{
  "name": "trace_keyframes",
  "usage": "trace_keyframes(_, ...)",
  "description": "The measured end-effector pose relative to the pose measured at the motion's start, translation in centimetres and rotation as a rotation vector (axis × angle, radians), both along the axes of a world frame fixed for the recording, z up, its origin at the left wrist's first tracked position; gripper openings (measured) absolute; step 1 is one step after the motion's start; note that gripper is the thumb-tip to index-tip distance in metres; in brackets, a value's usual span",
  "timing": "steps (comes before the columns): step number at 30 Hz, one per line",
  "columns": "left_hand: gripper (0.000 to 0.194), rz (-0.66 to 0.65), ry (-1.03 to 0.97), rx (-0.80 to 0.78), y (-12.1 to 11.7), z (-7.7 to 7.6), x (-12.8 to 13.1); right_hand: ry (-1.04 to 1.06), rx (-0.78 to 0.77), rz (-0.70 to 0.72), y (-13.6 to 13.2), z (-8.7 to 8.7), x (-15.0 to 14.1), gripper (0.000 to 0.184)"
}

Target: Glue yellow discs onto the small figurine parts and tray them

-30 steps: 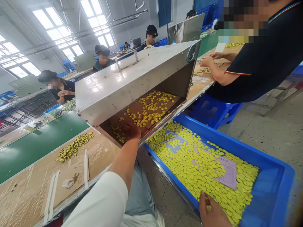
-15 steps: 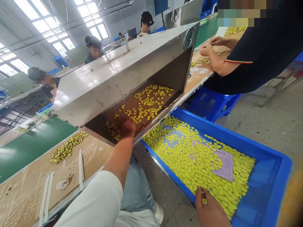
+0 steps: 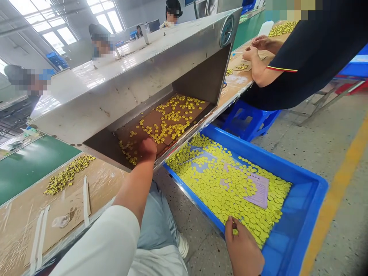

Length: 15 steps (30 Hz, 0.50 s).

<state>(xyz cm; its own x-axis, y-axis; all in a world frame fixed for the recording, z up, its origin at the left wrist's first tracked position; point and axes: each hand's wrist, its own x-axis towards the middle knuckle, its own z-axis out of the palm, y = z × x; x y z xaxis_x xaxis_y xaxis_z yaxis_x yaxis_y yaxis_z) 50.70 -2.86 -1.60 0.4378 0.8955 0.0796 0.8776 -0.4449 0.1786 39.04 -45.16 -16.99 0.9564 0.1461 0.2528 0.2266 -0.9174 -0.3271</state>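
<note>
My left hand [image 3: 148, 148] is inside a metal box with an open front [image 3: 126, 97], close above the brown board [image 3: 165, 143] on its floor. Small round yellow discs [image 3: 174, 117] lie scattered over that board. Its fingers are curled down, and shadow and the back of the hand hide their tips. My right hand [image 3: 243, 243] hangs over the near edge of a blue tray [image 3: 312, 207] that holds a layer of yellow discs [image 3: 218, 184]. The thumb and forefinger come together there; whether a disc is between them I cannot make out.
A purple printed sheet [image 3: 258, 191] lies among the discs in the tray. On the bench at left are a disc pile [image 3: 69, 172] and a taped cardboard piece [image 3: 66, 222]. A co-worker's hands [image 3: 255, 50] are at the right, above a blue stool [image 3: 248, 119].
The view has shifted, so the box and tray appear further left. Both hands stay at about the same places relative to the box and tray.
</note>
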Motion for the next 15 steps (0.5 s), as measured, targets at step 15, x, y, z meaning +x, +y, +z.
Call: trace_keyframes(15,0.033,-0.022,0.056,-0.010,-0.19,0.60,0.27,-0.042,0.005,0.065,-0.42,-0.74,-0.05,0.043)
